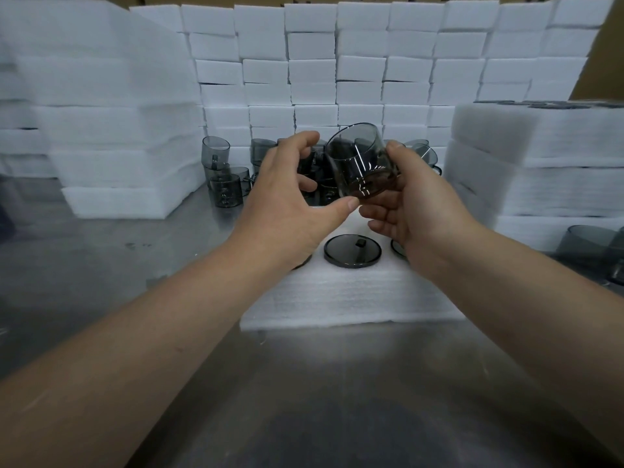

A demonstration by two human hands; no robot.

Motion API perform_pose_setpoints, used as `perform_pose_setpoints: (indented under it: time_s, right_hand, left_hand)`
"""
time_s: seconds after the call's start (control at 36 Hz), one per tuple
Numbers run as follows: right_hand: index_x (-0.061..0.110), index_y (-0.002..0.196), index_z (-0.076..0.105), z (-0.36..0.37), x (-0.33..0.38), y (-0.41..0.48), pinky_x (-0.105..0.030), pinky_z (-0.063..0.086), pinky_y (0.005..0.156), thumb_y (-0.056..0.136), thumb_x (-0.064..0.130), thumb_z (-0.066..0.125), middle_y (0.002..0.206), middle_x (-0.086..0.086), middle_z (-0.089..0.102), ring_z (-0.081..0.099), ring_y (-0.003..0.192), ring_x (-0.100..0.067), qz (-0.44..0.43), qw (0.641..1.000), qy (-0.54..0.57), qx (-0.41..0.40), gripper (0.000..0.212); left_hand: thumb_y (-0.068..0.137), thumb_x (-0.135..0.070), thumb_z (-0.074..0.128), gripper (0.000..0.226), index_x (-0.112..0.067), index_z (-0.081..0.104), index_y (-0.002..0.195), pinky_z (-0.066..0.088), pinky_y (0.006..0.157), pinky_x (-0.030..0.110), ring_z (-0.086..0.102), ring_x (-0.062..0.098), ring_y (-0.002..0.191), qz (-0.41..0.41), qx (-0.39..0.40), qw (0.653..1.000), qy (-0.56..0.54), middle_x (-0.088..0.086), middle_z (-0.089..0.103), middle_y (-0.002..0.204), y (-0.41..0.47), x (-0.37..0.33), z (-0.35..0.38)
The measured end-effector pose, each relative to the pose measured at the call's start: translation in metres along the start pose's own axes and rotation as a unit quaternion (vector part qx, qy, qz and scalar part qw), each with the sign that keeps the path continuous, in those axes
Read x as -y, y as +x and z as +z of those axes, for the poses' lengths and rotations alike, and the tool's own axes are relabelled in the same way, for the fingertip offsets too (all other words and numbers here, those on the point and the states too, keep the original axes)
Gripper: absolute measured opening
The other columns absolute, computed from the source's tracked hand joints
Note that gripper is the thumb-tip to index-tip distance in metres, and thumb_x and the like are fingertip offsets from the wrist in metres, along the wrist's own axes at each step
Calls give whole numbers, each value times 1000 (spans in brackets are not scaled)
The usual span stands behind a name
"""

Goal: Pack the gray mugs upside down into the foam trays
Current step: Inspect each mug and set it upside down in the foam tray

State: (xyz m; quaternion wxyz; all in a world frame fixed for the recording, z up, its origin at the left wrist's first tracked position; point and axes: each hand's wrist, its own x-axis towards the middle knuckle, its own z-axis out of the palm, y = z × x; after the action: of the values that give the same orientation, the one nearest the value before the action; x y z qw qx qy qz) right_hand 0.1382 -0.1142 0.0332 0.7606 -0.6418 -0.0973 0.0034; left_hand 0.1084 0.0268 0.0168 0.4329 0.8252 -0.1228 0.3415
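Right hand (415, 211) grips mug (361, 160), fingers curled under base, thumb on right wall. Mug tilted, in air above far edge of tray (337, 292). Left hand (287, 204) just left of mug, fingers spread apart, holding nothing; thumb tip by mug base, contact unclear. Packed mug (353, 249) upside down in tray, between wrists. Loose mugs (223, 184) on surface (101, 265) beyond. Foam stacks (118, 146) left, right, far.
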Motion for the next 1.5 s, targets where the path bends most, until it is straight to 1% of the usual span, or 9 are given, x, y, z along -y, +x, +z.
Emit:
perform_pose_setpoints:
  time_s: [0.31,0.5,0.58,0.75,0.89,1.0,1.06,1.17,1.5]
  right_hand:
    - [20,78,65,1,-1,-1,-23,47,58,84,45,59,69,3,67,59,58,-8,-23,999,-45,-1,26]
    - [18,91,64,3,0,-4,-25,46,60,84,42,61,85,-2,69,61,69,-10,-32,996,-77,-5,26]
    - [21,89,65,3,1,-6,-25,46,61,85,39,59,93,-1,71,61,69,-9,-34,997,-73,-6,19]
    - [23,76,64,6,5,-6,-22,45,56,85,17,49,74,6,70,57,57,-5,-22,999,-33,-29,19]
    - [25,74,69,8,4,-7,-21,42,55,83,10,48,63,10,69,56,57,-5,-59,996,-58,-45,28]
    - [26,70,70,7,1,-14,-16,43,53,83,5,48,66,12,70,58,59,-1,-116,991,-63,-33,33]
    - [26,71,70,8,0,-18,-9,40,49,83,2,48,65,15,69,56,56,6,-147,985,-84,-25,35]
    - [26,74,71,9,-1,-20,-6,38,47,83,2,50,68,14,67,54,56,8,-170,980,-102,-24,33]
    - [27,69,70,8,-1,-21,-8,38,45,82,2,50,64,17,67,55,56,8,-173,979,-109,-26,35]
  left_hand:
    - [73,-35,75,81,-39,32,141,38,68,2,48,-8,79,9,-5,1000,21,-30,36,107,-1,0,-1]
    - [80,-23,72,74,-30,34,143,47,89,24,52,2,87,9,5,1000,14,-28,35,105,-1,1,2]
    - [85,-19,66,71,-31,30,144,44,87,10,53,0,92,6,4,1000,13,-29,34,106,0,3,2]
    - [91,-10,55,66,-33,25,146,42,92,17,54,-1,103,-15,18,1000,4,-20,37,124,1,2,2]
    - [89,-10,57,75,-35,17,147,45,81,23,60,-1,96,-44,5,999,-11,-21,42,127,3,2,1]
    - [86,-16,61,83,-36,9,148,38,78,2,53,-11,91,-58,12,998,37,-21,47,119,4,4,2]
    - [84,-22,65,84,-36,12,148,36,73,-1,50,-16,87,-67,12,997,41,-23,51,114,4,4,1]
    - [75,-30,74,62,-29,39,127,47,84,26,61,5,96,-89,0,996,5,-15,63,106,6,5,1]
    - [70,-35,79,57,-27,44,114,45,74,17,60,-3,89,-105,-10,994,-26,-17,65,95,8,9,2]
